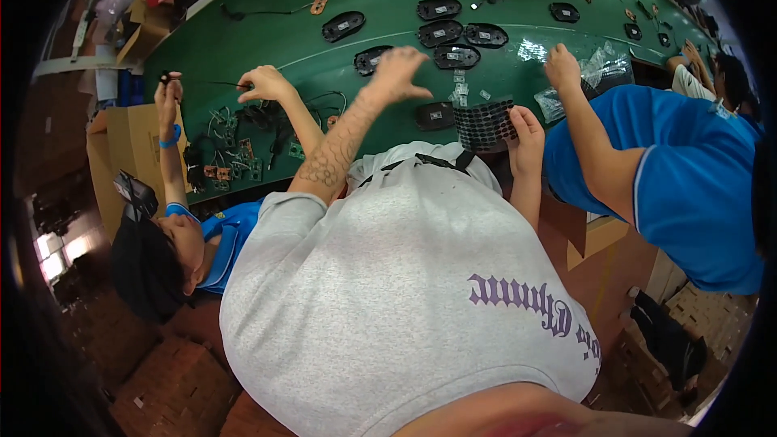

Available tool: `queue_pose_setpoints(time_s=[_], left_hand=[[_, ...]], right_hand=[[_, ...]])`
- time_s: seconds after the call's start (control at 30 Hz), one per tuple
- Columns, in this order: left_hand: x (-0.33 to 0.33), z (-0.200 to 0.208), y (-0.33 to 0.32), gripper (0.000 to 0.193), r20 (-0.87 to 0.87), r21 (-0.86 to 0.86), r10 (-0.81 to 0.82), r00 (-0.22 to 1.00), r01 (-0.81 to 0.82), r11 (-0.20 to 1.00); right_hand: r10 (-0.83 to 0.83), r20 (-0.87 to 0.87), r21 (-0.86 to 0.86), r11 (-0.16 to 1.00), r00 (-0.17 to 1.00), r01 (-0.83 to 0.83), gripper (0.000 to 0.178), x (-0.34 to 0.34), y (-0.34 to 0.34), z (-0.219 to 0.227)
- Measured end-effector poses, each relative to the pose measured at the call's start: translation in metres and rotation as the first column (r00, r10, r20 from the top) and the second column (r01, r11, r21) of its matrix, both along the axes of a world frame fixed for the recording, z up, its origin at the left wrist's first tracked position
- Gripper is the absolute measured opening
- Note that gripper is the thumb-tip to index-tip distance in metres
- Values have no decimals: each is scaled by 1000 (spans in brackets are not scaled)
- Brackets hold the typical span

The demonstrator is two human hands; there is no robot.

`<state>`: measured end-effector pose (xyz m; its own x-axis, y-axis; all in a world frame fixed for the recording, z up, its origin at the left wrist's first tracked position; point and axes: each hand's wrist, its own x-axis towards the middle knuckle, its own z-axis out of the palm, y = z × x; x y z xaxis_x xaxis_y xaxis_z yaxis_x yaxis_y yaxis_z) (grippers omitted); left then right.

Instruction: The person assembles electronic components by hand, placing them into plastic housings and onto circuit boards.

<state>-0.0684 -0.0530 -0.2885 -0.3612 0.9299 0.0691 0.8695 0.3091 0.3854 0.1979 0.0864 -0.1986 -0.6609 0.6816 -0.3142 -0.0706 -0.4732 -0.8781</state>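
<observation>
My left hand [396, 74] hangs over the table with thumb and fingers spread, and nothing shows in its grasp. It partly covers a black mouse shell [368, 61]. My right hand [526, 133] pinches the right edge of a sheet of small round black stickers [486, 127], tilted above the near table edge. Just left of that sheet lies another black mouse shell [434, 116]. Beyond my hands is a group of mouse shells, including one [457, 57] with a pale label. Small pale label pieces [460, 89] lie between that group and the sheet.
Workers in blue shirts sit close on both sides; the left one's hand [265, 83] holds a thin cable, and the right one's hand [564, 69] is near clear plastic bags [603, 65]. Circuit boards with wires [243, 150] crowd the green table's [267, 40] left. A cardboard box [129, 162] stands far left.
</observation>
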Motion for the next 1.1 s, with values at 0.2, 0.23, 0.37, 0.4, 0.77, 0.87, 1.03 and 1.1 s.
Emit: queue_pose_setpoints(time_s=[0.2, 0.23, 0.37, 0.4, 0.77, 0.87, 1.03, 1.1], left_hand=[[70, -23, -6, 69, -6, -39, -155, 988, 154, 987], [69, -26, -8, 66, -13, -68, -136, 991, 135, 989], [59, -25, -19, 54, -36, -153, -25, 999, 19, 988], [54, -26, -23, 54, -38, -148, -31, 999, 25, 989], [2, -38, 2, 49, -19, 132, 169, 985, -165, 977], [-21, -33, 55, 38, 34, 185, 121, 992, -125, 975], [-53, -60, 121, 43, -143, 213, 249, 958, -216, 953], [-54, -63, 140, 46, -200, 99, 238, 950, -222, 970]], right_hand=[[-26, 27, 9, 1000, 999, 26, 13, -3, 5, 1], [-31, 19, 25, 999, 999, 30, 13, -6, 5, 4], [-41, 11, 56, 998, 999, 41, 13, -6, 6, 6], [-36, 15, 55, 998, 999, 35, 13, -6, 7, 3], [-70, 40, 22, 997, 997, 69, 12, 1, 12, 1], [-73, 41, 8, 997, 997, 72, 12, 4, 1, 5], [-86, 21, 14, 996, 996, 86, 12, 19, -28, -2], [-147, 24, 22, 989, 989, 146, 12, 30, -39, -9]])
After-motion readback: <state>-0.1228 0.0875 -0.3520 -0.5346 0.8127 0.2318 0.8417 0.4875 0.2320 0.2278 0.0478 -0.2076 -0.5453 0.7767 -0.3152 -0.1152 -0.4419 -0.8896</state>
